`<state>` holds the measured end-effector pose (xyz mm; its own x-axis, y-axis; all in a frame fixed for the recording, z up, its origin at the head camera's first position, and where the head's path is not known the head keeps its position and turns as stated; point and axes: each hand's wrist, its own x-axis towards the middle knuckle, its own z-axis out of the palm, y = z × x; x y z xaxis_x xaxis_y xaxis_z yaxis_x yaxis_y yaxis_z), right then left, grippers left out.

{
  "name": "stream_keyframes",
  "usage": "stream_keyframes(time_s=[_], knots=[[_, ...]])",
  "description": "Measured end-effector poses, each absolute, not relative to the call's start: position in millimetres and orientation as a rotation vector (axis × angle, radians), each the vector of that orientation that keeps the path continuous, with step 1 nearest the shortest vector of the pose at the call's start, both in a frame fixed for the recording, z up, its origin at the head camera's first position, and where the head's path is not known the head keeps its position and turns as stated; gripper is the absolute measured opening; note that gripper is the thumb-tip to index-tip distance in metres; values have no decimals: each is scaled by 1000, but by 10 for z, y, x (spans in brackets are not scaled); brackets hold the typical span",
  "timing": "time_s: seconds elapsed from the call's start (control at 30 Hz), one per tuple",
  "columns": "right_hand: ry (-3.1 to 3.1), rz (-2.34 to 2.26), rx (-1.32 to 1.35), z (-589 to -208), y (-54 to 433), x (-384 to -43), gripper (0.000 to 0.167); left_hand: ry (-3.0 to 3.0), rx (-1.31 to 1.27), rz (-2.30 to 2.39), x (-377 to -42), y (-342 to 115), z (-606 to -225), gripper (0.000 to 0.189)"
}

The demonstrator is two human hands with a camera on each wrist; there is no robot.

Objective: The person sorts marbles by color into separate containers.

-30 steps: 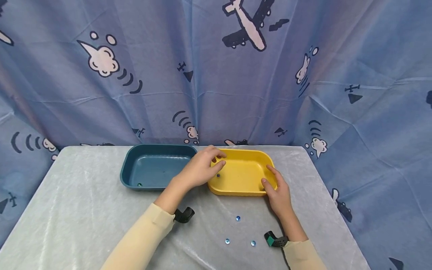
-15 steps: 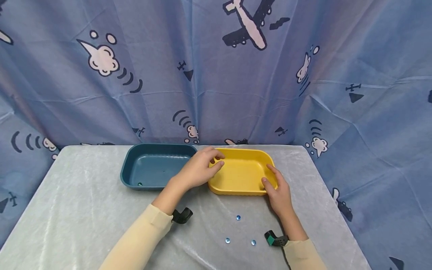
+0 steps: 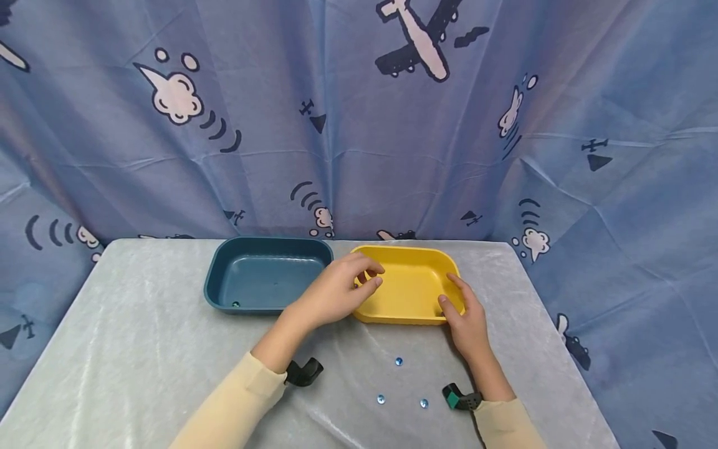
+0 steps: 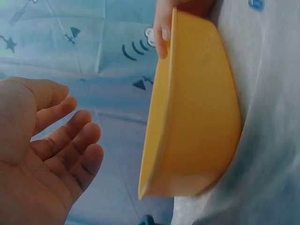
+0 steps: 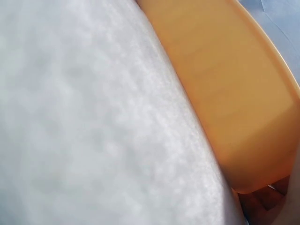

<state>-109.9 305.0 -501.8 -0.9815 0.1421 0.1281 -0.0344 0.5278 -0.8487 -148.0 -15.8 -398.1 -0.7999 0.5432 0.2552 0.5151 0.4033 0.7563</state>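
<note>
My right hand (image 3: 471,321) grips the right end of a yellow tray (image 3: 409,317), thumb over the near rim and index finger inside. In the right wrist view, other fingers show below the tray's corner. My left hand (image 3: 336,290) hovers at the tray's left end, fingers loosely bent and holding nothing; the left wrist view shows the palm (image 4: 28,164) apart from the tray wall (image 4: 201,108). A small dark bead (image 3: 356,285) peeks out by the left fingers inside the tray. Another small dark thing (image 3: 442,313) lies by the right thumb.
A teal tray (image 3: 263,310) stands to the left, partly behind my left hand, with a small green bead (image 3: 236,304) in its near left corner. Three shiny blue gems, one the far gem (image 3: 399,361), lie on the grey cloth in front. A patterned curtain (image 3: 359,125) hangs behind the table.
The dark bead, in plain sight inside the yellow tray a second ago, is now mostly behind my left hand, at the tray's left end. My right hand keeps its grip. The head view shifts slightly.
</note>
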Motion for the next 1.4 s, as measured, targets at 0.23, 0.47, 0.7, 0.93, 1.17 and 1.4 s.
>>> stream_keyframes(time_s=[0.23, 0.47, 0.7, 0.93, 1.17, 1.4], knots=[[-2584, 1444, -95, -5017, 3061, -1111, 58, 2575, 1056, 1389, -1253, -94, -3979, 18], [-2586, 1440, -92, -5013, 3068, -1107, 58, 2567, 1118, 1382, -1072, -32, -4079, 16], [-2583, 1449, -97, -5011, 3070, -1090, 57, 2526, 1143, 1381, -924, 55, -4177, 15], [-2576, 1434, -81, -5022, 3061, -1097, 57, 2433, 1180, 1353, -830, 167, -4336, 17], [-2570, 1432, -83, -5034, 3055, -1102, 57, 2437, 1150, 1262, -783, 269, -4474, 19], [-2574, 1434, -91, -5030, 3050, -1101, 57, 2457, 1117, 1194, -751, 357, -4635, 18]])
